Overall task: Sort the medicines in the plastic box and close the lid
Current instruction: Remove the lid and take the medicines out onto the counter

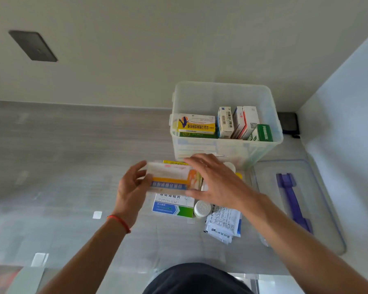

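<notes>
A clear plastic box [225,92] stands open at the back right of the counter with several medicine cartons upright inside [225,123]. In front of it both hands hold a white and orange medicine carton [170,177]: my left hand [132,187] grips its left end, and my right hand [217,181] covers its right end. Under them lie a blue, green and white carton [173,205], a white bottle [202,209], a yellow carton [174,162] and several white sachets [223,223]. The clear lid with a purple handle [293,200] lies flat to the right.
A white side wall [348,124] rises close on the right, and a back wall stands behind the box. A dark object [288,123] sits in the back corner. A grey wall plate [33,45] is at the upper left. Small white labels [97,214] lie on the grey counter.
</notes>
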Tool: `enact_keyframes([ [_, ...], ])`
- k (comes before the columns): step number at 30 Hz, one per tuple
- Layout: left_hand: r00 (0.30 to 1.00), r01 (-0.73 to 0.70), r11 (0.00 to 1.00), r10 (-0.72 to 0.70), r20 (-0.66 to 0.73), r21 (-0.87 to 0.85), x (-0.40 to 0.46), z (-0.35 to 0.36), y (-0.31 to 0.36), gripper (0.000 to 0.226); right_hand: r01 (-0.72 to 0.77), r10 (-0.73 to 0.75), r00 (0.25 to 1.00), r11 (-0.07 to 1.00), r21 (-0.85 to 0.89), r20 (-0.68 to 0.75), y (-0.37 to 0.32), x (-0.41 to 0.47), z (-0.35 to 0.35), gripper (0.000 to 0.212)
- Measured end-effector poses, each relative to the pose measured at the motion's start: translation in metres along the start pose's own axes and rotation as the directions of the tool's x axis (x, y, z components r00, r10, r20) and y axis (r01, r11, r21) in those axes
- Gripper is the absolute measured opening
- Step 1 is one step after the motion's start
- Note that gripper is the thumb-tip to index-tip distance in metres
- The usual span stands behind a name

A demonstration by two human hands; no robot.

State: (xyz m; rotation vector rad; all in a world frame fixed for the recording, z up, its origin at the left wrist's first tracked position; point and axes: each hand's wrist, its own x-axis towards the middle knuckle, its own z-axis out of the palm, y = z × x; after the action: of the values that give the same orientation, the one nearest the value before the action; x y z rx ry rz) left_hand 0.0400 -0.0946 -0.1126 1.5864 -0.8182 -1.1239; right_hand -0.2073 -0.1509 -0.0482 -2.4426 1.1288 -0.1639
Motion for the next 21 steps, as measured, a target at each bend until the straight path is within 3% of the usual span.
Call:
enact_keyframes([
  [5,0.975,0.215,0.955,-0.197,-0.106,0.207,0.008,-0.029,-0.05,0.043,-0.152,0.164,0.985,0.974,0.171,-0.06,0.024,-0.014,0.001,0.047],
  [11,0.988,0.154,0.851,-0.137,-0.07,0.502,0.004,0.0,-0.058,0.04,-0.205,0.228,0.97,0.955,0.216,-0.087,0.043,-0.036,-0.011,0.032],
  [13,1.0,0.025,0.797,-0.018,-0.018,0.604,-0.001,0.005,-0.047,0.041,-0.205,0.235,0.966,0.95,0.234,-0.11,0.046,-0.039,-0.015,0.03],
  [15,0.981,-0.167,0.718,0.188,0.043,0.676,-0.003,0.012,-0.027,0.041,-0.194,0.235,0.96,0.949,0.248,-0.15,0.048,-0.04,-0.021,0.028],
  [18,0.868,-0.424,0.611,0.485,0.107,0.669,0.006,0.034,0.024,0.039,-0.156,0.229,0.939,0.948,0.276,-0.256,0.05,-0.033,-0.034,0.025],
  [21,0.707,-0.614,0.491,0.69,0.155,0.618,0.028,0.065,0.077,0.034,-0.147,0.234,0.902,0.956,0.253,-0.362,0.054,-0.01,-0.051,0.021],
])
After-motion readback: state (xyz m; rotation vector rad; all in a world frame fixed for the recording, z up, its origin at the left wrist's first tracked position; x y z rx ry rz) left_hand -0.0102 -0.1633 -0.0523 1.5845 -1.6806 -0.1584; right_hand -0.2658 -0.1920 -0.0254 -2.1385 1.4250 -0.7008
